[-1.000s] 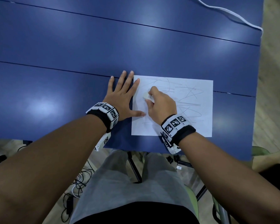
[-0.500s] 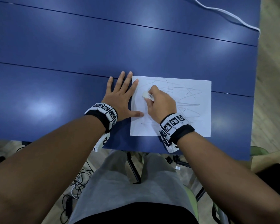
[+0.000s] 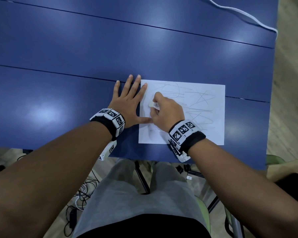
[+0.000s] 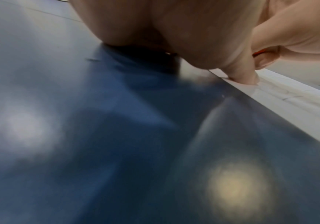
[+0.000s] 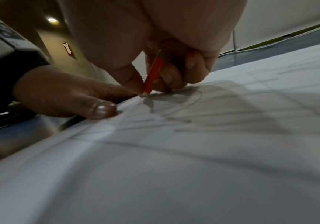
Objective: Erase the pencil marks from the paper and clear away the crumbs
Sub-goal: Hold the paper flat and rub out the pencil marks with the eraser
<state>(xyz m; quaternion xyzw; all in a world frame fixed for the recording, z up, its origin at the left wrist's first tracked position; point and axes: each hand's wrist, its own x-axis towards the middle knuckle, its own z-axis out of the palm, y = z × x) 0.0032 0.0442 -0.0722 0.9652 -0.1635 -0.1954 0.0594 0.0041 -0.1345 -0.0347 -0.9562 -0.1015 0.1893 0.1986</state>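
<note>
White paper [image 3: 205, 134], lying at the centre right of the head view on the blue table [image 3: 76, 48], is being pinned by my flat, spread left hand [image 3: 127, 107] while my right hand [image 3: 167, 114] is pinching the eraser [image 3: 153, 105] against its left portion.

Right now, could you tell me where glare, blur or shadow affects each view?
Head view: sharp, with ceiling-light glare patches on the blue table. Left wrist view: the near table is blurred, with two glare spots. Right wrist view: the near paper is blurred; the right hand shadows the scribbles beneath.
</note>
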